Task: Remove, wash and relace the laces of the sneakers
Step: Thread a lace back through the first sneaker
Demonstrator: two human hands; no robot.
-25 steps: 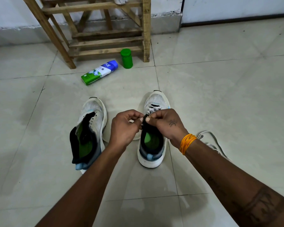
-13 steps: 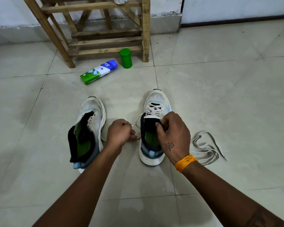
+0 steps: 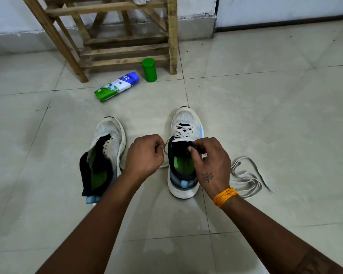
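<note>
Left hand: my left hand (image 3: pixel 145 155) is curled, thumb and forefinger pinching the free end of the lace (image 3: pixel 183 130), just left of the laced sneaker.
Right hand: my right hand (image 3: pixel 210 161) rests on the right side of that sneaker's collar, fingers curled at the upper eyelets; I cannot tell whether they grip the lace or only the shoe's edge.
Laced sneaker: the right sneaker (image 3: pixel 184 153) stands on the floor (image 3: pixel 265 115) between my hands, lace crossed only over the front eyelets.
Unlaced sneaker: the left sneaker (image 3: pixel 105 155) sits left of my left hand, tongue pulled out, no lace in it.
Loose lace: the removed lace (image 3: pixel 246 177) lies bunched on the floor, just right of my right wrist.
Beyond my hands: a tube (image 3: pixel 117 86) lies on its side, a green container (image 3: pixel 149 69) stands beside it, and a wooden rack (image 3: pixel 111 36) stands against the wall.
Wrist: an orange thread band (image 3: pixel 225 196) circles my right wrist.
</note>
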